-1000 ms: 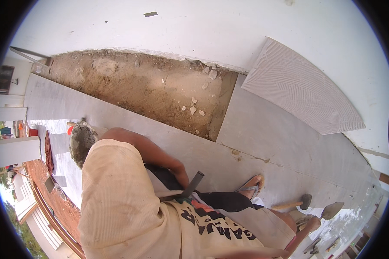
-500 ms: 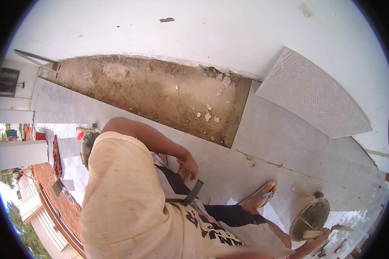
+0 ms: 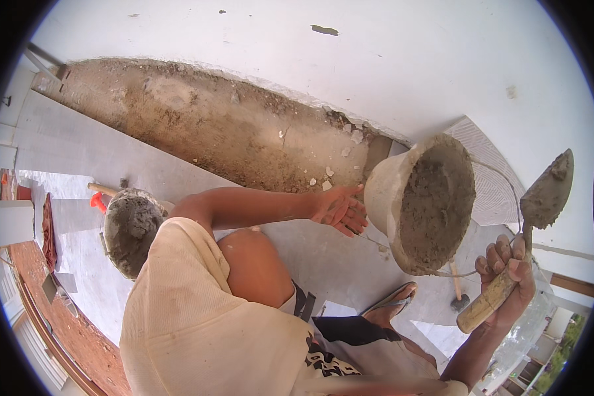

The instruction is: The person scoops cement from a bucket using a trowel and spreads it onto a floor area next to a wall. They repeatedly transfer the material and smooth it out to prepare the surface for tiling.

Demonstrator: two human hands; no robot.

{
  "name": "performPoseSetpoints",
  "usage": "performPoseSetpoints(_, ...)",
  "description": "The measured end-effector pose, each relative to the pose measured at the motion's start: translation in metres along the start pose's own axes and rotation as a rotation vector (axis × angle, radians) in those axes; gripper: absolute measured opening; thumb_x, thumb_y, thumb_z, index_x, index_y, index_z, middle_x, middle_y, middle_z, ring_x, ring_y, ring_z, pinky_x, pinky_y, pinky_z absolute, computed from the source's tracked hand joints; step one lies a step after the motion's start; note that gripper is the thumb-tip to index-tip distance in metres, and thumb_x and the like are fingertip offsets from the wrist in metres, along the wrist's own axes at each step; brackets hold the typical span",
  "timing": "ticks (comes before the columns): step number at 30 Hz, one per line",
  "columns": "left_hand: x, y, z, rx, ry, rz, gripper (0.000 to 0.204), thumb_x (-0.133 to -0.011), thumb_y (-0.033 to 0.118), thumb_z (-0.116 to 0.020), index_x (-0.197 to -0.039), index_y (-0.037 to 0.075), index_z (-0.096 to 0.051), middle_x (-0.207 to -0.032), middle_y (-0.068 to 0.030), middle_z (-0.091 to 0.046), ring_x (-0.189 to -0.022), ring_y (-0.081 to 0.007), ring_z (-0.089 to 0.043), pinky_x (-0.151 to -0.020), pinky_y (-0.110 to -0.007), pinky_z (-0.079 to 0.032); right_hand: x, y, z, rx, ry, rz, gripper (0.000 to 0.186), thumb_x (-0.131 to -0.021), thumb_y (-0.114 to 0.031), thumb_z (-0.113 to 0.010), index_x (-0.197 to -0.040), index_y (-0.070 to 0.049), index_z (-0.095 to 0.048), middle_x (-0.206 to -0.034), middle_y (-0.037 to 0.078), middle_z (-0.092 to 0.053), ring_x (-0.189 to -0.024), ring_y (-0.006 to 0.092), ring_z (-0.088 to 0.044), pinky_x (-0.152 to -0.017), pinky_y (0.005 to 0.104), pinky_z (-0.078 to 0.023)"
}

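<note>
My right hand (image 3: pixel 508 277) is wrapped round the wooden handle of a trowel (image 3: pixel 546 195), whose pointed blade carries grey mortar. A thin wire handle (image 3: pixel 501 168) also runs into those fingers from a mortar-crusted bucket (image 3: pixel 384 191). The bucket hangs above the floor, tilted so that the wet mortar inside shows. My left hand (image 3: pixel 343 210) reaches toward the bucket's side, palm up and fingers spread. It looks close to the wall of the bucket; whether they touch I cannot tell.
Along the white wall (image 3: pixel 402 59) runs a strip of bare soil (image 3: pixel 211 125) with rubble. Grey tiles (image 3: pixel 112 145) border it. A ridged-back tile (image 3: pixel 488 165) leans on the wall. A mallet (image 3: pixel 459 300) lies by my foot. Another mortar bucket (image 3: pixel 129 228) stands at the left.
My right hand has raised the bucket and trowel from the floor at the lower right. My left arm has stretched out from near my knee toward the bucket, its hand opening.
</note>
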State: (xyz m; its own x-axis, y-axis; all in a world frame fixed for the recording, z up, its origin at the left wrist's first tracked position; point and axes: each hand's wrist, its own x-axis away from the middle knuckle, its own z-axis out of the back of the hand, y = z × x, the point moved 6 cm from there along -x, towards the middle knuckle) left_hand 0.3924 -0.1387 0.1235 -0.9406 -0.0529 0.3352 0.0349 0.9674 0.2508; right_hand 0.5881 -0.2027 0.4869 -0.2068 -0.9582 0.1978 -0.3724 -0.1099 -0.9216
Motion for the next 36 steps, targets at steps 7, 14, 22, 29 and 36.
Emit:
performPoseSetpoints(7, 0.052, 0.050, -0.021, 0.120, -0.047, -0.597, 0.062, -0.101, 0.053, -0.048, -0.151, 0.016, -0.040, -0.147, -0.0080, -0.051, -0.132, -0.0264, -0.053, -0.108, -0.047, -0.048, -0.047, 0.020, -0.149, 0.066, -0.291, -0.027, 0.023, -0.081, -0.012, -0.063, -0.090, -0.015, -0.043, -0.085, 0.001, -0.040, -0.076, 0.0094, -0.044, -0.067, 0.0257, -0.038)
performPoseSetpoints(14, 0.144, 0.111, 0.031, -0.057, -0.061, -1.128, 0.055, -0.103, 0.039, -0.054, -0.150, 0.011, -0.042, -0.145, -0.0096, -0.052, -0.128, -0.0199, -0.056, -0.105, -0.040, -0.052, -0.090, 0.074, -0.166, 0.454, -0.197, 0.087, 0.021, -0.082, -0.015, -0.071, -0.091, -0.005, -0.055, -0.087, 0.005, -0.053, -0.073, 0.0121, -0.050, -0.065, 0.0277, -0.042)
performPoseSetpoints(22, 0.250, 0.184, 0.038, -0.180, 0.840, -0.982, 0.064, -0.103, 0.052, -0.042, -0.137, -0.002, -0.053, -0.121, -0.0184, -0.066, -0.107, -0.0280, -0.069, -0.092, -0.039, -0.056, -0.112, 0.152, -0.156, 0.736, -0.211, 0.134, 0.021, -0.087, -0.014, -0.079, -0.091, -0.004, -0.061, -0.074, -0.008, -0.048, -0.066, 0.0043, -0.040, -0.060, 0.0212, -0.036)
performPoseSetpoints(29, 0.222, 0.170, 0.094, -0.817, 1.540, -0.778, 0.067, -0.098, 0.056, -0.046, -0.120, -0.006, -0.062, -0.116, -0.0296, -0.066, -0.109, -0.0420, -0.065, -0.094, -0.046, -0.050, -0.156, 0.319, -0.055, 0.517, 0.098, -0.074, 0.030, -0.086, -0.014, -0.080, -0.108, -0.003, -0.063, -0.088, -0.006, -0.055, -0.077, 0.0063, -0.048, -0.072, 0.0231, -0.042)
performPoseSetpoints(36, 0.189, 0.161, 0.090, -0.838, 1.462, -0.722, 0.064, -0.092, 0.053, -0.058, -0.123, -0.004, -0.061, -0.113, -0.0292, -0.067, -0.108, -0.0440, -0.064, -0.094, -0.048, -0.049, -0.170, 0.370, 0.001, 0.383, 0.052, -0.201, 0.032, -0.088, -0.013, -0.076, -0.115, -0.005, -0.062, -0.091, -0.005, -0.054, -0.085, 0.0084, -0.052, -0.078, 0.0264, -0.045)
